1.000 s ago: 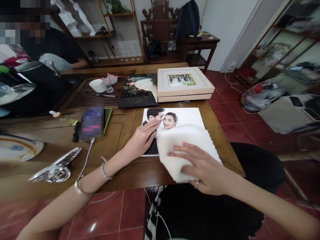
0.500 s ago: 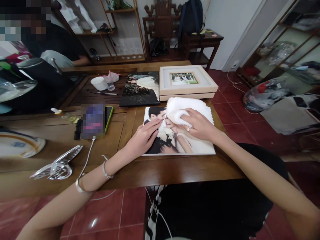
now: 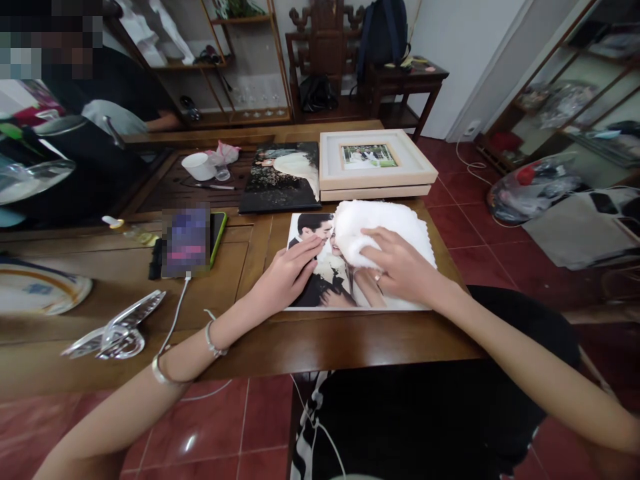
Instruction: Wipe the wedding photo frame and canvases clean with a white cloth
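Photo panel (image 3: 340, 277) lies flat on the table (image 3: 370, 340), near side. Left hand (image 3: 289, 275) rests open on its left part; right hand (image 3: 404, 268) grips the white cloth (image 3: 387, 215) over its far right. I judge the step as wiping; the next stroke calls for light, even pressure.

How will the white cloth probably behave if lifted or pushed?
The white cloth probably droops, because it bunches under the right hand. Its fluffy surface suggests little weight. Rolling seems unlikely: it lies spread over the photo panel.
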The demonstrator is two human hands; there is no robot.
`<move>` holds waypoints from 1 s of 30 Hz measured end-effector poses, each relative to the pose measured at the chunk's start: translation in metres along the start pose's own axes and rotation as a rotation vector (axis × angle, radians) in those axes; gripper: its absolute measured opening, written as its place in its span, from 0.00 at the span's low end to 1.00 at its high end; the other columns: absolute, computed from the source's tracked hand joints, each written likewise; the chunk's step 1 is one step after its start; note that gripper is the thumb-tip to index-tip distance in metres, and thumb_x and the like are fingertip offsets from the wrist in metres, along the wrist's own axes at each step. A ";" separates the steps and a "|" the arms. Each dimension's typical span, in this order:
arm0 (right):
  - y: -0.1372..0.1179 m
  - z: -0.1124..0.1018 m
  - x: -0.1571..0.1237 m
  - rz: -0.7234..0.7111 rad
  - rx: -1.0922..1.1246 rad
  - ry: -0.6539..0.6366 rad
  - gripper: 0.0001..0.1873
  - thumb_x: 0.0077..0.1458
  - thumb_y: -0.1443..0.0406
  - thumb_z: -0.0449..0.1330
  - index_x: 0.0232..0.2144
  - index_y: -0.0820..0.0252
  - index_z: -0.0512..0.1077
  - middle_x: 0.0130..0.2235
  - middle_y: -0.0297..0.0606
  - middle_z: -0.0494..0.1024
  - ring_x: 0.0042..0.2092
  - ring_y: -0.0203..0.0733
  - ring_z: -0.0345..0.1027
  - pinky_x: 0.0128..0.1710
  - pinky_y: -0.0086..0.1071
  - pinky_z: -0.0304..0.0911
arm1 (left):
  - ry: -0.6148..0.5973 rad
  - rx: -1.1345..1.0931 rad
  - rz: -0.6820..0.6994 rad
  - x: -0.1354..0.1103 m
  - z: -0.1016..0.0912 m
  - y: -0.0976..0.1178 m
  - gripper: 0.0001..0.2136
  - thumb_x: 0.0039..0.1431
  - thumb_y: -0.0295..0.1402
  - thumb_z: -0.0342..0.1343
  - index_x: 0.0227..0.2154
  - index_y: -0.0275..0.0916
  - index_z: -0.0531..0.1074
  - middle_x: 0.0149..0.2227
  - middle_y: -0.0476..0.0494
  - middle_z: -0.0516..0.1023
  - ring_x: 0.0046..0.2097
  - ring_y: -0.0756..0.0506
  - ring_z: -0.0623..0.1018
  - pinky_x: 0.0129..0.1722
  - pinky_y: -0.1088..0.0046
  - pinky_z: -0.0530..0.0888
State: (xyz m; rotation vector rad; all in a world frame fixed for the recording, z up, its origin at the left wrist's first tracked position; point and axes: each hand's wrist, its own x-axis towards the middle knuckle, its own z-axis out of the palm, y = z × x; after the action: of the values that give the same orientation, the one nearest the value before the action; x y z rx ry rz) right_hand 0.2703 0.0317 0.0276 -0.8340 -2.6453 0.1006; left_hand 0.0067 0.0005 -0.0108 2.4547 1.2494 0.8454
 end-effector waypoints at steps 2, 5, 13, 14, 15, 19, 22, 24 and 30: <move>-0.020 -0.005 -0.012 -0.027 -0.031 -0.041 0.12 0.54 0.72 0.55 0.40 0.66 0.75 0.51 0.57 0.74 0.60 0.61 0.60 0.58 0.55 0.60 | 0.002 0.001 -0.004 0.000 0.000 0.001 0.18 0.69 0.29 0.45 0.59 0.33 0.68 0.61 0.33 0.69 0.64 0.38 0.67 0.62 0.49 0.66; -0.055 -0.014 -0.029 -0.022 -0.065 -0.123 0.14 0.51 0.73 0.57 0.41 0.65 0.75 0.56 0.56 0.72 0.60 0.62 0.61 0.59 0.56 0.60 | -0.001 0.004 -0.005 0.000 -0.001 0.002 0.18 0.70 0.29 0.45 0.59 0.33 0.68 0.61 0.33 0.69 0.64 0.38 0.67 0.62 0.49 0.66; -0.106 -0.027 -0.053 -0.037 -0.003 -0.238 0.13 0.49 0.69 0.61 0.39 0.63 0.75 0.59 0.58 0.70 0.60 0.63 0.61 0.56 0.54 0.64 | -0.001 0.012 0.003 0.000 0.001 0.002 0.18 0.69 0.29 0.45 0.58 0.36 0.69 0.61 0.34 0.70 0.65 0.39 0.67 0.63 0.50 0.66; -0.103 -0.026 -0.053 -0.028 0.015 -0.226 0.13 0.48 0.70 0.61 0.39 0.63 0.75 0.59 0.55 0.70 0.60 0.62 0.62 0.56 0.53 0.64 | -0.001 0.012 0.000 0.000 0.001 0.002 0.18 0.69 0.29 0.45 0.58 0.36 0.69 0.61 0.34 0.70 0.65 0.39 0.67 0.63 0.49 0.65; -0.098 -0.025 -0.051 -0.018 0.031 -0.208 0.13 0.49 0.70 0.60 0.39 0.61 0.75 0.58 0.53 0.71 0.60 0.61 0.62 0.55 0.52 0.65 | 0.000 0.012 -0.002 0.000 0.001 0.002 0.18 0.69 0.29 0.45 0.59 0.36 0.68 0.61 0.34 0.70 0.65 0.38 0.67 0.63 0.49 0.65; -0.067 -0.012 -0.039 0.032 0.030 -0.098 0.15 0.51 0.71 0.57 0.42 0.60 0.75 0.59 0.50 0.71 0.60 0.59 0.60 0.56 0.53 0.64 | 0.012 -0.005 0.013 -0.001 0.001 0.001 0.18 0.69 0.29 0.45 0.59 0.36 0.68 0.62 0.34 0.69 0.65 0.38 0.66 0.63 0.48 0.65; -0.039 -0.004 -0.026 0.068 -0.012 -0.033 0.14 0.53 0.71 0.57 0.42 0.61 0.74 0.57 0.52 0.71 0.60 0.59 0.58 0.55 0.54 0.64 | 0.026 -0.015 0.021 -0.001 0.001 0.001 0.18 0.69 0.29 0.45 0.59 0.38 0.69 0.62 0.35 0.69 0.64 0.39 0.67 0.62 0.49 0.66; -0.023 -0.001 -0.015 0.096 -0.037 0.005 0.12 0.55 0.69 0.56 0.41 0.61 0.74 0.52 0.53 0.73 0.59 0.58 0.59 0.53 0.52 0.65 | 0.030 -0.011 0.016 -0.001 0.000 0.001 0.18 0.69 0.29 0.45 0.59 0.38 0.69 0.61 0.36 0.70 0.64 0.39 0.67 0.62 0.50 0.66; 0.011 0.005 0.015 0.127 -0.063 0.037 0.13 0.58 0.68 0.55 0.44 0.64 0.74 0.56 0.53 0.71 0.57 0.57 0.59 0.55 0.51 0.62 | 0.013 -0.013 0.003 0.000 0.000 0.001 0.18 0.69 0.29 0.45 0.59 0.37 0.68 0.61 0.35 0.70 0.65 0.38 0.67 0.63 0.50 0.66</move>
State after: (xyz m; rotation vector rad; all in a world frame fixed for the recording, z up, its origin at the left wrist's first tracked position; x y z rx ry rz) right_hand 0.2631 0.0495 0.0257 -1.0143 -2.5717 0.0339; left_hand 0.0070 0.0002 -0.0102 2.4448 1.2412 0.8688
